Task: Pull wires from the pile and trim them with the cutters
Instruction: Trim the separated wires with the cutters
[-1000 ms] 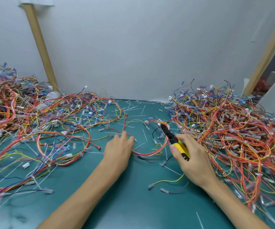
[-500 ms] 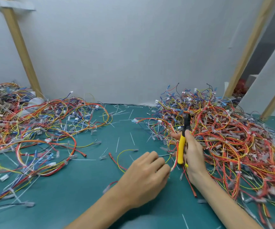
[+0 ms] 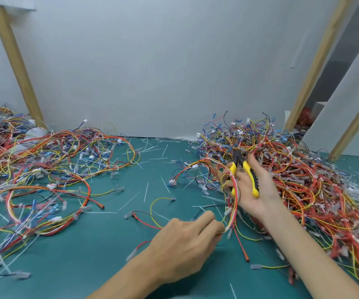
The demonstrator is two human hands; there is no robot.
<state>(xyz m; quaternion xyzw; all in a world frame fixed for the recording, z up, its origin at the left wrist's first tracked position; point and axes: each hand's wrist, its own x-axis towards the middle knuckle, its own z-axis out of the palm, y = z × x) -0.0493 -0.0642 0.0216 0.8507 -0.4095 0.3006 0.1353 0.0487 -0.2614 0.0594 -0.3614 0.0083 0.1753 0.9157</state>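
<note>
A big tangled pile of red, yellow and blue wires (image 3: 299, 180) covers the right side of the green mat (image 3: 100, 244). My right hand (image 3: 254, 190) lies at the pile's left edge, palm up, holding yellow-handled cutters (image 3: 246, 173) with the handles spread and the dark jaws pointing into the pile. A bundle of orange, white and yellow wires (image 3: 234, 190) arcs from the pile across my right fingers and down to my left hand (image 3: 187, 244), which pinches its lower end between thumb and fingers.
A second spread of wires (image 3: 44, 169) covers the left of the mat. Loose cut ends and white ties (image 3: 146, 193) lie scattered in the middle. A grey wall stands behind, with wooden posts at the left (image 3: 14, 61) and right (image 3: 316, 61).
My right hand has turned palm up and reached into the right pile, the cutter handles now spread. My left hand has moved toward it and taken hold of a wire bundle.
</note>
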